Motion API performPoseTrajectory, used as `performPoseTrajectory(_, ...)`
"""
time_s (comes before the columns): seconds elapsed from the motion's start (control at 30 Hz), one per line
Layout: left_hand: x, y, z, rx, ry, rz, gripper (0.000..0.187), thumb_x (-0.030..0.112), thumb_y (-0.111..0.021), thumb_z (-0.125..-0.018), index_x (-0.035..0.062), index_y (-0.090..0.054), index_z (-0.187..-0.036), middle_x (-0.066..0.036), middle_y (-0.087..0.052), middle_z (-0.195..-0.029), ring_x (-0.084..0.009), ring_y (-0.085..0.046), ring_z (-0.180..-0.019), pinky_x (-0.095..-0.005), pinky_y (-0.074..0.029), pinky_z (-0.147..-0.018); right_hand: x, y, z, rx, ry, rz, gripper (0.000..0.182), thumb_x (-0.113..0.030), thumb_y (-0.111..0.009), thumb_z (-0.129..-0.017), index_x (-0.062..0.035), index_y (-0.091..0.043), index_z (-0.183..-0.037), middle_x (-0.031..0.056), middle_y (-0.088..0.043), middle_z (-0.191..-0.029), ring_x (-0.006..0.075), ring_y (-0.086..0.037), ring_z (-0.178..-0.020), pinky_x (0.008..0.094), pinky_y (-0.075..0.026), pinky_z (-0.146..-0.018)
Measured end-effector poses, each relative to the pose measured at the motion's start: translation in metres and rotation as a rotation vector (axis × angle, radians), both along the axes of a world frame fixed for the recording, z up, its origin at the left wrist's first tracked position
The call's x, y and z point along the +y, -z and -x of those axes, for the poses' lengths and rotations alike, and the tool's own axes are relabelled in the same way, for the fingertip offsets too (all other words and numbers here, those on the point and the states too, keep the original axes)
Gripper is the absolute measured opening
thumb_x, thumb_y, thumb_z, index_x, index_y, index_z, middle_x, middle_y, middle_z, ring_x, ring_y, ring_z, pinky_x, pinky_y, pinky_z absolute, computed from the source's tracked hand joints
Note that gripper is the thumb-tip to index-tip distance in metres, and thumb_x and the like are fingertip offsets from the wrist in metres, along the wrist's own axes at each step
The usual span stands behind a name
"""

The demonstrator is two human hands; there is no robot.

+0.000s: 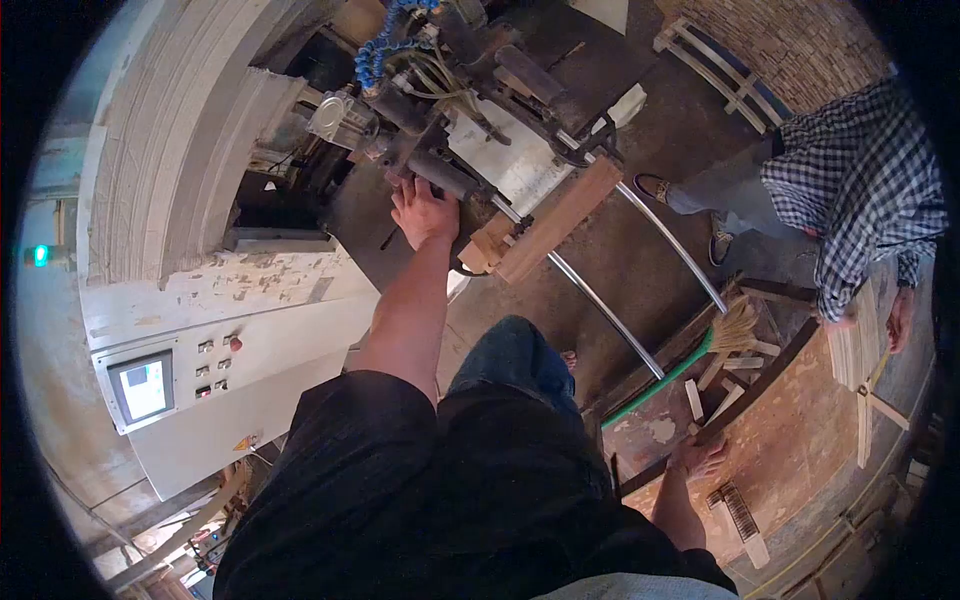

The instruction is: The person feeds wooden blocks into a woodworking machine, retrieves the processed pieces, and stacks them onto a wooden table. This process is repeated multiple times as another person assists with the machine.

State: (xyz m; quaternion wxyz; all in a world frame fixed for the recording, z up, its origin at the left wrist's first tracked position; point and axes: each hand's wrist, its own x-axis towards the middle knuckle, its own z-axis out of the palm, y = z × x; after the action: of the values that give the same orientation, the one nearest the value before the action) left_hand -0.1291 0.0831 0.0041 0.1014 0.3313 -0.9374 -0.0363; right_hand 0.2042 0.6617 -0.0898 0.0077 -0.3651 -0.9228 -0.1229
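My left hand reaches onto the woodworking machine, its fingers spread against a dark metal block beside the clamp cylinder. Some fingertips are hidden behind the block. Close to that hand, a squared wooden beam lies across the machine's carriage, with a smaller wood block at its near end. My right hand is low on the right, fingers stretched out over the wooden tabletop, by the dark curved edge strip. I see nothing held in it.
A control panel with a lit screen stands at left. Two steel rails run from the carriage. Wood offcuts, a straw broom and a brush lie at right. A person in a checked shirt handles wood strips.
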Motion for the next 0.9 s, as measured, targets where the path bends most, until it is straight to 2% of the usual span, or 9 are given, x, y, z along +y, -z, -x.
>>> performPoseTrajectory(0.03, 0.0, -0.001, 0.0, -0.02, 0.001, 0.005, 0.05, 0.041, -0.062, -0.083, 0.0095, -0.06, -0.123, -0.009, -0.046, -0.145, -0.0298, -0.038, -0.134, -0.0471, -0.035, -0.105, -0.002, -0.002, 0.0, -0.005, 0.006, -0.004, 0.065, -0.042, -0.066, -0.083, -0.0155, -0.045, -0.139, 0.0113, -0.041, -0.145, 0.0345, -0.043, -0.13, 0.0533, -0.036, -0.101)
performPoseTrajectory(0.1, -0.002, 0.002, 0.0, -0.044, 0.006, 0.006, 0.05, 0.04, -0.062, -0.083, 0.0093, -0.06, -0.123, -0.009, -0.046, -0.145, -0.0298, -0.039, -0.134, -0.0474, -0.035, -0.105, -0.005, -0.005, 0.002, 0.075, -0.049, 0.001, 0.068, -0.035, -0.067, -0.079, -0.0131, -0.044, -0.14, 0.0062, -0.042, -0.145, 0.0293, -0.043, -0.132, 0.0506, -0.036, -0.102)
performPoseTrajectory(0.23, -0.003, 0.007, 0.001, 0.017, 0.009, 0.04, 0.051, 0.04, -0.063, -0.082, 0.0082, -0.06, -0.123, -0.01, -0.049, -0.142, -0.0303, -0.04, -0.134, -0.0473, -0.036, -0.105, -0.002, -0.003, 0.002, 0.061, -0.001, -0.003, 0.069, -0.034, -0.067, -0.078, -0.0151, -0.044, -0.14, 0.0064, -0.043, -0.144, 0.0301, -0.043, -0.131, 0.0502, -0.036, -0.103)
performPoseTrajectory(0.3, -0.002, 0.005, 0.001, 0.025, 0.011, 0.031, 0.052, 0.04, -0.063, -0.082, 0.008, -0.06, -0.122, -0.01, -0.049, -0.141, -0.0306, -0.04, -0.133, -0.0473, -0.036, -0.105, -0.006, -0.009, 0.006, 0.089, -0.031, 0.014, 0.064, -0.051, -0.068, -0.082, -0.0165, -0.052, -0.133, 0.0089, -0.047, -0.14, 0.0339, -0.045, -0.128, 0.0528, -0.037, -0.101)
performPoseTrajectory(0.33, -0.002, 0.004, 0.001, 0.02, 0.007, 0.024, 0.052, 0.041, -0.064, -0.082, 0.0085, -0.06, -0.122, -0.011, -0.05, -0.141, -0.0306, -0.041, -0.133, -0.0474, -0.036, -0.105, -0.007, -0.009, 0.006, 0.085, -0.027, 0.012, 0.064, -0.051, -0.068, -0.082, -0.0165, -0.052, -0.133, 0.0089, -0.047, -0.14, 0.0339, -0.045, -0.128, 0.0528, -0.037, -0.101)
performPoseTrajectory(0.73, -0.001, 0.001, 0.0, 0.051, 0.01, 0.022, 0.048, 0.039, -0.063, -0.082, 0.0103, -0.061, -0.12, -0.011, -0.05, -0.141, -0.0301, -0.04, -0.134, -0.0474, -0.035, -0.106, -0.013, -0.014, 0.008, 0.113, -0.052, 0.042, 0.064, -0.047, -0.063, -0.085, -0.013, -0.048, -0.137, 0.0123, -0.046, -0.141, 0.0354, -0.045, -0.128, 0.0556, -0.036, -0.101)
performPoseTrajectory(0.8, -0.004, 0.004, 0.0, 0.071, 0.019, 0.01, 0.047, 0.039, -0.063, -0.082, 0.0102, -0.062, -0.119, -0.012, -0.049, -0.141, -0.0302, -0.039, -0.134, -0.0474, -0.035, -0.106, -0.017, -0.019, 0.009, 0.089, -0.103, -0.004, 0.065, -0.037, -0.068, -0.084, -0.0091, -0.045, -0.138, 0.0126, -0.046, -0.141, 0.034, -0.046, -0.128, 0.0531, -0.036, -0.103)
performPoseTrajectory(0.83, -0.007, 0.007, -0.001, 0.068, 0.011, 0.061, 0.048, 0.041, -0.064, -0.081, 0.0107, -0.062, -0.119, -0.012, -0.05, -0.141, -0.0316, -0.041, -0.132, -0.0488, -0.037, -0.104, -0.014, -0.012, 0.01, 0.087, -0.1, -0.008, 0.065, -0.037, -0.068, -0.084, -0.0091, -0.045, -0.138, 0.0126, -0.046, -0.141, 0.034, -0.046, -0.128, 0.0531, -0.036, -0.103)
performPoseTrajectory(0.9, -0.007, 0.0, -0.001, -0.047, -0.008, 0.101, 0.05, 0.044, -0.065, -0.081, 0.0118, -0.062, -0.119, -0.014, -0.052, -0.137, -0.0344, -0.046, -0.127, -0.0518, -0.041, -0.099, 0.018, 0.04, -0.01, 0.483, -0.225, 0.34, 0.068, -0.03, -0.075, -0.079, -0.0052, -0.046, -0.136, 0.0128, -0.047, -0.14, 0.0318, -0.045, -0.128, 0.0491, -0.035, -0.107)
